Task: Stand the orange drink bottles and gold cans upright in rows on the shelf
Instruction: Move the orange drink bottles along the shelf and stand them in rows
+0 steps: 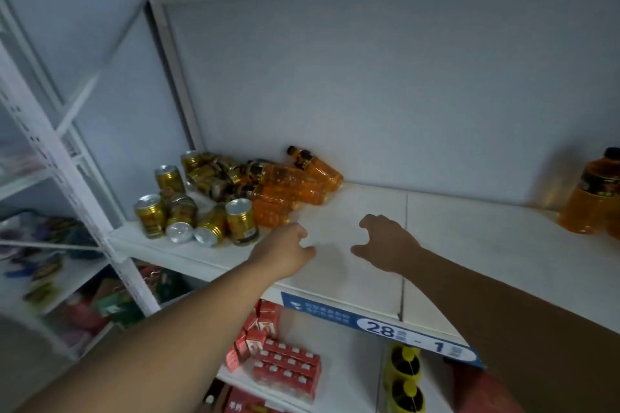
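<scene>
A heap of orange drink bottles [295, 184] lies on its side at the back left of the white shelf [469, 245], one leaning on the back wall. To its left is a jumble of gold cans [201, 201]; a few stand upright, among them one at the front [242, 222], and others lie tipped. My left hand [285, 251] hovers over the shelf just right of that front can, fingers curled, holding nothing. My right hand [385, 241] is over the bare shelf beside it, fingers spread and empty. Large orange bottles [593, 198] stand upright at the far right.
The shelf's front edge carries a blue label strip [385, 325]. Red cartons [285, 369] and yellow-capped bottles [404, 379] sit on the shelf below. A white upright post [84, 204] borders the left side, with a neighbouring rack of mixed goods beyond it.
</scene>
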